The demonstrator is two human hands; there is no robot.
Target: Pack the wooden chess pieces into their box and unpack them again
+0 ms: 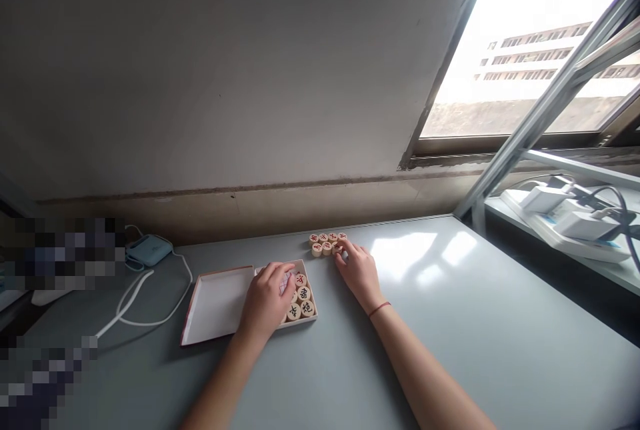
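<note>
A shallow box (316, 316) stands on the desk with its lid hinged back. Inside it lie round wooden Chinese chess pieces (304, 293) with characters on top, beside a patch of patterned paper (285, 281). My left hand (269, 300) is over the box, its fingers curled down inside; what they grip, if anything, is hidden. Beyond the box, to the right, several Chinese chess pieces (327, 248) with red characters sit close together in two rows. At the right end of the nearer row, my right hand (357, 270) has its fingertips closed around one piece.
The open lid (217, 307) lies left of the box on the grey desk (400, 337). A white cable (145, 323) loops at the left near a blue device (150, 250). Power strips with plugs (575, 217) rest on a shelf at the right, below the window.
</note>
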